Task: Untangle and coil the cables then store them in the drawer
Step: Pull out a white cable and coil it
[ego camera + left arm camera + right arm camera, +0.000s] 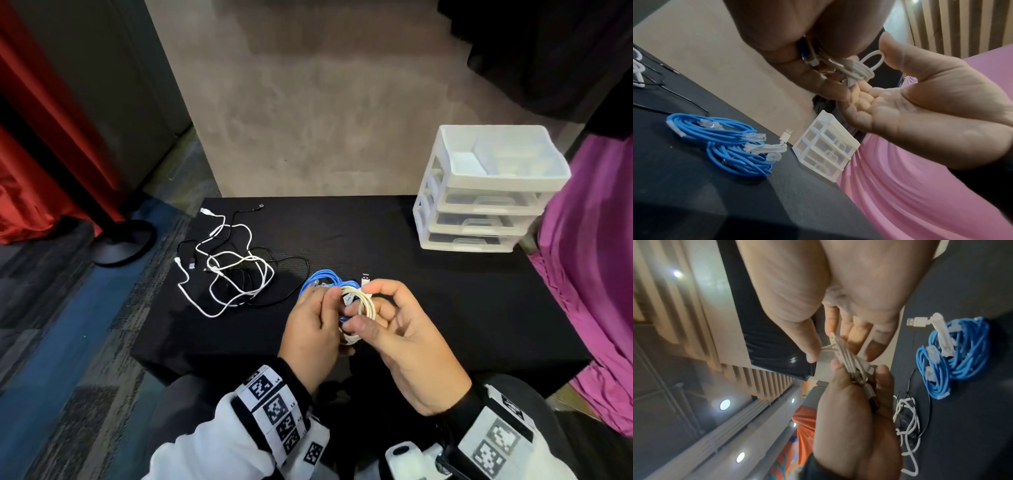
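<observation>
Holding a small cream cable coil [363, 306] up over the black table [394, 240], both hands work at chest height, probably so the loops hang free while the tail is wrapped. From the head view, the left hand [310, 329] pinches the bundle's near side, and the right hand [407, 342] curls thumb and fingers round the loops; the tangled white and black cables [233, 270] lie well apart to the left, and the drawer unit [486, 192] stands shut at the far right. The left wrist view shows finished blue coils [723, 142] parked beside a wrapped white USB cable [768, 147], seemingly staged for storing together. The right wrist view shows left fingertips [882, 371] clamped on the cream strands, keeping turns from springing loose.
</observation>
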{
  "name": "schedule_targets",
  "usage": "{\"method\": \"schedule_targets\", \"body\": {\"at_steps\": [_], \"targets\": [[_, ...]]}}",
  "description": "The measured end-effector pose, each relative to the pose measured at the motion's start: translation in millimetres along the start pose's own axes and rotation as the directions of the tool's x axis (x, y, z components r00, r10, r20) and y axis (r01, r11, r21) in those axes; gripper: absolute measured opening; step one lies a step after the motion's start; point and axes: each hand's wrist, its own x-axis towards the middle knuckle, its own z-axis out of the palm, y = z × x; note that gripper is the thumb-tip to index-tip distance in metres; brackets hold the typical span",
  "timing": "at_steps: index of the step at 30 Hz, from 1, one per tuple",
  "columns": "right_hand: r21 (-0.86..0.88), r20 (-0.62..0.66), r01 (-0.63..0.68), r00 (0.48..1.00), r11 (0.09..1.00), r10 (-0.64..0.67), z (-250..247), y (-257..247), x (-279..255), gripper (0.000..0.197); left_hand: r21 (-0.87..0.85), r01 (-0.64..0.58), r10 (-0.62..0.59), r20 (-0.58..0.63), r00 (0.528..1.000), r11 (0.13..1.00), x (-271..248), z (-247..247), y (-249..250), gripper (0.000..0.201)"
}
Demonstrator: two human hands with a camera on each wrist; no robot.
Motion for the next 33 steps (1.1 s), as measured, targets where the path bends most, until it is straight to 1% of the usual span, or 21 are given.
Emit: {"method": "schedule_targets", "body": {"at_steps": [1,3,5,6,7,8,9,11,13,15,17,18,20,22,24,27,28,29,30,31,33], "targets": [[-0.061,-0.022,0.027,0.999,0.998,-0.029,-0.5,1.3,-0.2,0.040,0.010,-0.008,0.008,-0.027,1.000,1.000,-0.1,-0.1,-1.8,0.037],[-0.336,-0.057,0.113,0.988,0.935,-0.140,-2.8,2.6,-0.6,0.020,0.058,-0.038,0.043,-0.083,0.996,0.998,1.0,-2.2,-5.4,0.037],[-0.669,-0.050,0.191,0.952,0.718,-0.301,-7.7,4.6,-1.0,0.012,0.108,-0.068,0.078,-0.097,0.992,0.992,2.1,-4.5,-7.5,0.036],[-0.757,-0.035,0.206,0.935,0.620,-0.352,-9.6,5.8,-0.6,0.014,0.117,-0.083,0.093,-0.084,0.992,0.990,2.0,-5.9,-6.3,0.035],[-0.788,-0.039,0.199,0.928,0.582,-0.370,-11.2,7.1,0.0,0.016,0.125,-0.099,0.107,-0.059,0.992,0.987,2.7,-6.9,-6.0,0.033],[-0.778,-0.072,0.162,0.936,0.606,-0.344,-12.7,8.0,1.2,0.019,0.129,-0.117,0.121,-0.028,0.992,0.985,3.1,-7.8,-5.8,0.032],[-0.720,-0.133,0.093,0.954,0.688,-0.268,-13.7,7.2,2.9,0.022,0.134,-0.135,0.136,0.000,0.991,0.982,3.5,-8.8,-6.4,0.030],[-0.416,-0.245,-0.067,0.969,0.907,-0.040,-12.3,0.5,5.9,0.029,0.158,-0.174,0.170,0.035,0.985,0.972,5.2,-11.8,-10.8,0.029],[-0.161,-0.284,-0.143,0.954,0.977,0.093,-10.2,-8.9,7.7,0.035,0.214,-0.230,0.226,0.043,0.973,0.950,8.6,-15.7,-15.6,0.031],[-0.199,-0.281,-0.112,0.958,0.974,0.053,-12.6,-12.6,8.7,0.034,0.252,-0.271,0.270,0.038,0.962,0.929,12.6,-20.4,-15.6,0.032],[-0.368,-0.212,-0.056,0.977,0.928,-0.025,-16.6,-9.7,6.9,0.028,0.235,-0.241,0.247,0.005,0.969,0.941,18.2,-24.4,-10.9,0.030],[-0.513,-0.172,-0.019,0.982,0.858,-0.081,-19.1,-7.6,6.6,0.023,0.214,-0.202,0.209,-0.011,0.978,0.956,20.8,-25.6,-9.0,0.028],[-0.769,-0.121,0.040,0.971,0.637,-0.207,-27.5,-2.2,8.1,0.016,0.150,-0.128,0.132,-0.014,0.991,0.980,20.9,-25.5,-4.3,0.025],[-0.859,-0.090,0.077,0.951,0.507,-0.296,-31.6,1.7,9.8,0.017,0.074,-0.068,0.068,0.001,0.998,0.995,14.5,-20.8,2.6,0.024],[-0.831,-0.106,0.057,0.960,0.554,-0.258,-31.5,7.1,11.7,0.018,-0.004,-0.003,0.004,0.008,1.000,1.000,6.0,-14.6,10.1,0.025],[-0.479,-0.187,-0.026,0.980,0.877,-0.073,-17.7,9.7,9.6,0.022,-0.100,0.047,-0.048,-0.008,0.999,0.994,-1.7,-6.8,15.9,0.022],[-0.366,-0.204,-0.053,0.979,0.929,-0.024,-12.6,9.6,8.5,0.025,-0.080,0.038,-0.040,-0.025,0.999,0.996,-2.1,-5.0,14.3,0.021],[-0.329,-0.196,-0.050,0.980,0.943,-0.017,-9.9,10.2,7.9,0.026,-0.063,0.037,-0.040,-0.041,0.998,0.997,-2.6,-4.2,11.3,0.020],[-0.384,-0.180,-0.026,0.982,0.923,-0.047,-9.7,11.5,8.6,0.021,-0.071,0.049,-0.052,-0.055,0.997,0.996,-2.8,-4.1,9.9,0.020],[-0.465,-0.168,-0.011,0.983,0.885,-0.076,-11.4,12.3,9.9,0.015,-0.083,0.050,-0.056,-0.064,0.996,0.995,-3.0,-4.3,9.7,0.019],[-0.594,-0.160,-0.027,0.983,0.804,-0.086,-19.0,12.2,13.0,0.018,-0.106,0.033,-0.041,-0.071,0.997,0.994,-3.0,-4.9,10.8,0.019]]}}
